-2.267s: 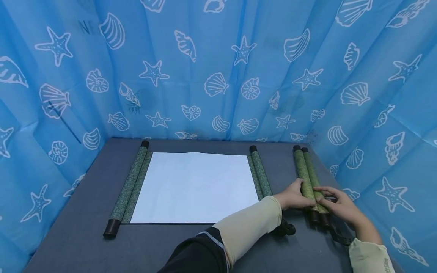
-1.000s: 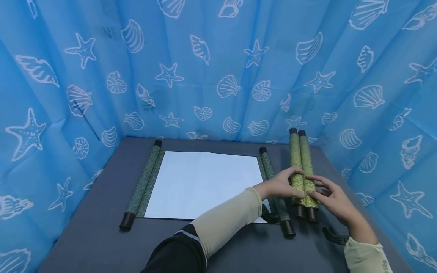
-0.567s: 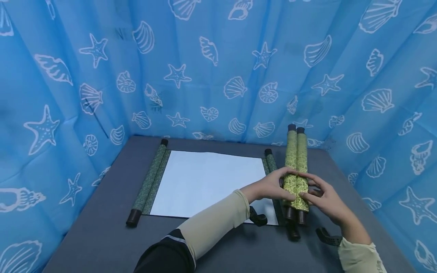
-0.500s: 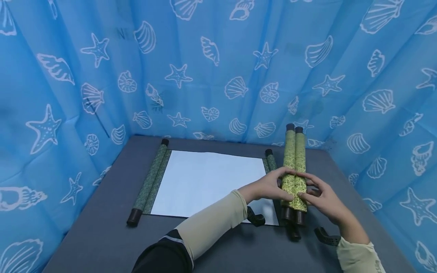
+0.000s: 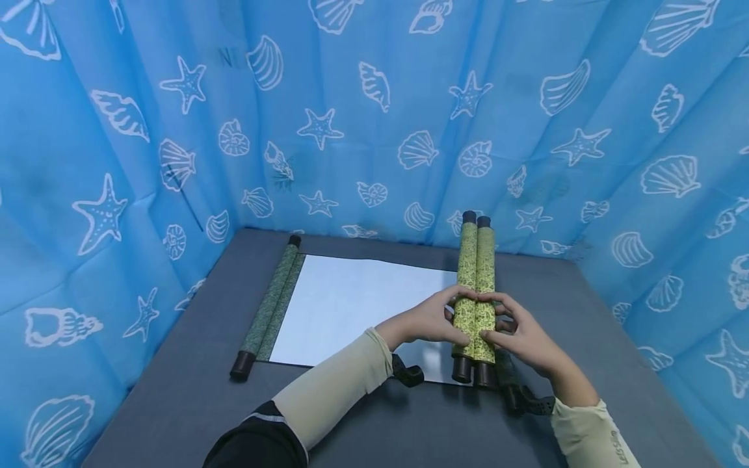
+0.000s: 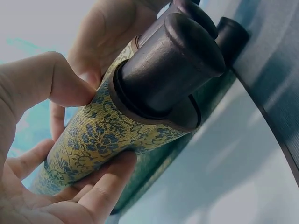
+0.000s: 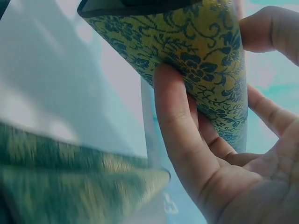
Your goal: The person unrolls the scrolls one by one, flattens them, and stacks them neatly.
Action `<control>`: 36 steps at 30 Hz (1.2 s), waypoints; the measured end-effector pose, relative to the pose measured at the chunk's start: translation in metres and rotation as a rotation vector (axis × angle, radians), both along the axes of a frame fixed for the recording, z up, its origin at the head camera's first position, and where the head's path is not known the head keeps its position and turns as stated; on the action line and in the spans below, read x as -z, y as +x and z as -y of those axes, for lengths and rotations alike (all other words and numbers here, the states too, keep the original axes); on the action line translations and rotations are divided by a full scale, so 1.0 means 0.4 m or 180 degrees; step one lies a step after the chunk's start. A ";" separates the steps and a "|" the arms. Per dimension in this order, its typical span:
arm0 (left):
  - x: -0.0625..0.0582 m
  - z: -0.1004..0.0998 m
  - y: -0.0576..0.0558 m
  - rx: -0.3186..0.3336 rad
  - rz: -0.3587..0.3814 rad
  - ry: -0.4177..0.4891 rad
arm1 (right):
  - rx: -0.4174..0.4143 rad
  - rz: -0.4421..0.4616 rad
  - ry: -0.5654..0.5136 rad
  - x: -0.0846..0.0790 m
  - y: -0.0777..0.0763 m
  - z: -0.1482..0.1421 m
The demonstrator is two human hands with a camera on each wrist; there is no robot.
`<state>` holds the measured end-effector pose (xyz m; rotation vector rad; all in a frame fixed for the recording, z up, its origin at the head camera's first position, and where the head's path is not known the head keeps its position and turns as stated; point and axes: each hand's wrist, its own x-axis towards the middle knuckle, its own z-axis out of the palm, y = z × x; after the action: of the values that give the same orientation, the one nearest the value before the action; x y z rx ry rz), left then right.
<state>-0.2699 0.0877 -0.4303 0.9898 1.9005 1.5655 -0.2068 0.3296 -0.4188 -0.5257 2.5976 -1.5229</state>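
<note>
L hand [image 5: 430,317] & R hand [image 5: 523,330] pinch opp. sides of the yellow twin-roll scroll [image 5: 485,260], floral woven fabric w/ smooth dark cyl. knobs [image 5: 484,375], held up over rt end of a white sheet [image 5: 351,305] w/ mottled green rolls [image 5: 270,296]. Grey cloth tabletop [image 5: 193,416] under; creased blue curtain [image 5: 345,65] w/ white shell prints behind.

The grey worktop [image 5: 445,429] spans the lower frame; on it, just below centre, lies an open scroll [image 5: 351,305].
</note>
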 end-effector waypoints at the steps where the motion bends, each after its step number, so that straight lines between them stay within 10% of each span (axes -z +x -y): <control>1: 0.001 0.010 -0.001 -0.0031 -0.0006 -0.0012 | -0.0023 -0.0009 -0.0002 0.002 -0.004 0.008; 36: 0.025 0.271 0.022 -0.0624 0.0030 0.0088 | -0.0394 0.0164 -0.0248 0.028 -0.089 0.255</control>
<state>-0.2613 -0.0206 -0.4405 0.8263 2.0258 1.7062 -0.2424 0.2274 -0.4302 -0.6328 2.4271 -1.5808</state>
